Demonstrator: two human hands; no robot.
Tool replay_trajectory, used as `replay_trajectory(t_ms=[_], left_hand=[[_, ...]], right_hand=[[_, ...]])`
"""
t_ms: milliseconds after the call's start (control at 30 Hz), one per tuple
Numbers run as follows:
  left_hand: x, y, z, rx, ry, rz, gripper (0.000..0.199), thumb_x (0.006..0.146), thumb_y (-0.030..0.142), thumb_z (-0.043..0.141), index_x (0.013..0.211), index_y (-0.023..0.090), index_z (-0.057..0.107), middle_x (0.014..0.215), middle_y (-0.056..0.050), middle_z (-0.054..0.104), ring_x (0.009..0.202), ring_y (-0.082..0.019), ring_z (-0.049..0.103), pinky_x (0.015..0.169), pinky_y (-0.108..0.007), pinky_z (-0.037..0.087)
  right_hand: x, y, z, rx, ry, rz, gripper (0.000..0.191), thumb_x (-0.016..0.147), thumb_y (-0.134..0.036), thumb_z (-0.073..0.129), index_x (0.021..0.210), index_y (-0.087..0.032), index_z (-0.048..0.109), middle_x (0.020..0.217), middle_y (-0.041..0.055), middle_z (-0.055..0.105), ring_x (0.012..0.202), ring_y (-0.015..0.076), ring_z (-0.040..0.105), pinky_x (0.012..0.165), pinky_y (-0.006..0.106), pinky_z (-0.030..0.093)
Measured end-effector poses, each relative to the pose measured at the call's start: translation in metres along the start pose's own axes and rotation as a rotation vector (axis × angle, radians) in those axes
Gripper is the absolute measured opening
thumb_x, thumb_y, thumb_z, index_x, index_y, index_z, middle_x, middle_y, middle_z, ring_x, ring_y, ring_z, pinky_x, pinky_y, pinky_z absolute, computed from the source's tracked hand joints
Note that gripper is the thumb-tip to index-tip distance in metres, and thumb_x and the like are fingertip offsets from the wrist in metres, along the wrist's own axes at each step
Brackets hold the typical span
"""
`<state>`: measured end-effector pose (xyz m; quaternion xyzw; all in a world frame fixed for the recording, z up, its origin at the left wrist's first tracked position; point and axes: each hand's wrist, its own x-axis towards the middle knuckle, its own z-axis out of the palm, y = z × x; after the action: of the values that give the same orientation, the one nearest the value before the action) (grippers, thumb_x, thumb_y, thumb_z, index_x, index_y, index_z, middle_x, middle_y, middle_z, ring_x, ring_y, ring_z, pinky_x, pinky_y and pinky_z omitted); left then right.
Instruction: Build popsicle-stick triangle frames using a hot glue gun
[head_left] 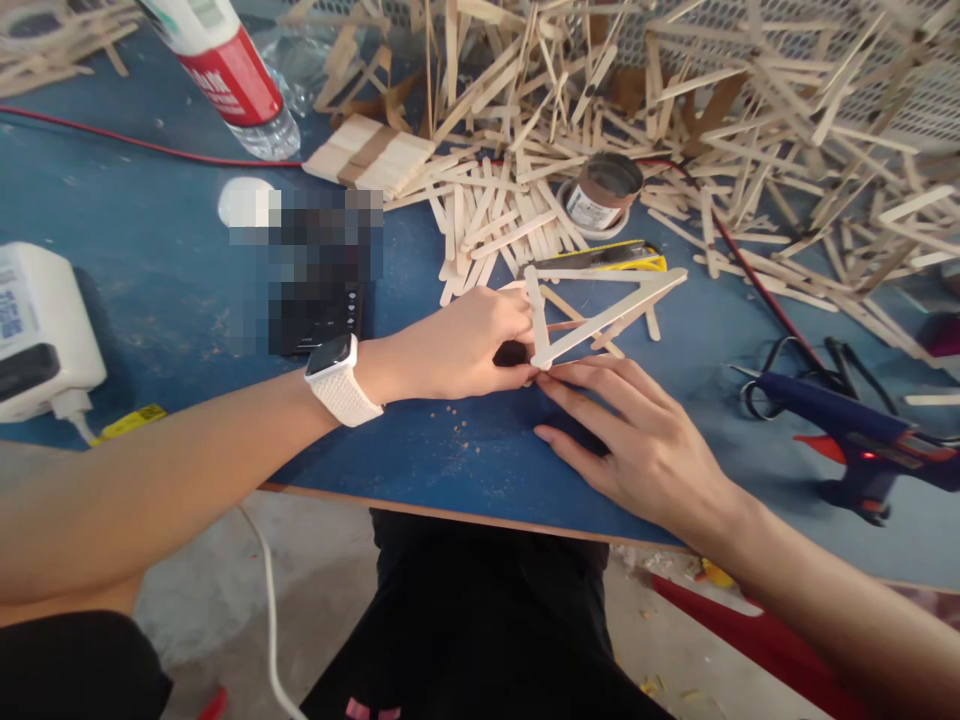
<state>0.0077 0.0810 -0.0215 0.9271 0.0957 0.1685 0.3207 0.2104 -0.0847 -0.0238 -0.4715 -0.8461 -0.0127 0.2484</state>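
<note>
A triangular frame of wooden craft sticks (600, 322) stands on the blue table, its near corner between my two hands. My left hand (472, 345), with a watch on the wrist, is closed on the frame's left side, thumb and fingers near that corner. From the right, my right hand (630, 440) reaches to the same corner; its fingertips touch near the joint, while its fingers are spread and grip nothing visible. Just behind the frame lies a yellow and black utility knife (630, 256). Exactly what the left fingertips pinch is partly hidden.
A blue glue gun (855, 425) lies at the right with its cable. Heaped sticks (510, 200) fill the back, around a small jar (604, 190). To the left are a bottle (232, 85), a phone (322, 315), a white cap-like object (247, 202) and a white charger (45, 330).
</note>
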Motion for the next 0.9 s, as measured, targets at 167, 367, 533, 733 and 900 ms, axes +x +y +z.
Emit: replay_trajectory(t_ms=[167, 367, 533, 733, 900], left_hand=[[-0.0004, -0.0014, -0.0004, -0.001, -0.006, -0.006, 0.009, 0.099, 0.020, 0.074, 0.092, 0.017, 0.080, 0.109, -0.009, 0.078, 0.105, -0.023, 0.075, 0.094, -0.035, 0.057], [0.0003, -0.0033, -0.0026, 0.016, -0.021, -0.023, 0.011, 0.099, 0.025, 0.073, 0.096, 0.019, 0.080, 0.109, -0.006, 0.077, 0.103, -0.023, 0.075, 0.096, -0.036, 0.058], [0.0015, -0.0034, -0.0036, 0.006, -0.020, -0.015, 0.011, 0.097, 0.026, 0.072, 0.091, 0.019, 0.078, 0.107, -0.005, 0.077, 0.100, -0.022, 0.075, 0.094, -0.035, 0.057], [0.0022, -0.0020, -0.0026, 0.016, -0.025, -0.045, 0.011, 0.096, 0.027, 0.072, 0.090, 0.019, 0.077, 0.106, -0.006, 0.076, 0.100, -0.023, 0.074, 0.093, -0.037, 0.058], [0.0024, -0.0020, -0.0029, -0.006, -0.021, -0.029, 0.013, 0.096, 0.028, 0.070, 0.089, 0.019, 0.077, 0.106, -0.006, 0.076, 0.100, -0.023, 0.075, 0.094, -0.038, 0.058]], right_hand=[[0.0005, -0.0004, -0.0006, -0.022, -0.024, -0.007, 0.037, 0.099, -0.019, 0.076, 0.135, -0.010, 0.074, 0.126, 0.0195, 0.078, 0.116, 0.0360, 0.075, 0.099, 0.056, 0.071], [0.0022, -0.0018, -0.0026, -0.054, -0.054, -0.006, 0.038, 0.101, -0.022, 0.074, 0.134, -0.002, 0.074, 0.128, 0.0209, 0.078, 0.117, 0.0363, 0.074, 0.097, 0.054, 0.070], [0.0010, -0.0008, -0.0037, -0.046, -0.064, 0.000, 0.040, 0.101, -0.021, 0.075, 0.135, -0.001, 0.074, 0.130, 0.0220, 0.077, 0.119, 0.0368, 0.073, 0.099, 0.054, 0.069], [-0.0022, 0.0010, -0.0020, 0.061, -0.002, 0.052, 0.038, 0.100, -0.020, 0.076, 0.134, -0.003, 0.073, 0.128, 0.0216, 0.077, 0.120, 0.0328, 0.074, 0.104, 0.051, 0.068], [-0.0024, 0.0007, -0.0022, 0.082, 0.015, 0.071, 0.034, 0.101, -0.018, 0.074, 0.133, -0.008, 0.073, 0.127, 0.0197, 0.078, 0.118, 0.0310, 0.074, 0.103, 0.053, 0.068]])
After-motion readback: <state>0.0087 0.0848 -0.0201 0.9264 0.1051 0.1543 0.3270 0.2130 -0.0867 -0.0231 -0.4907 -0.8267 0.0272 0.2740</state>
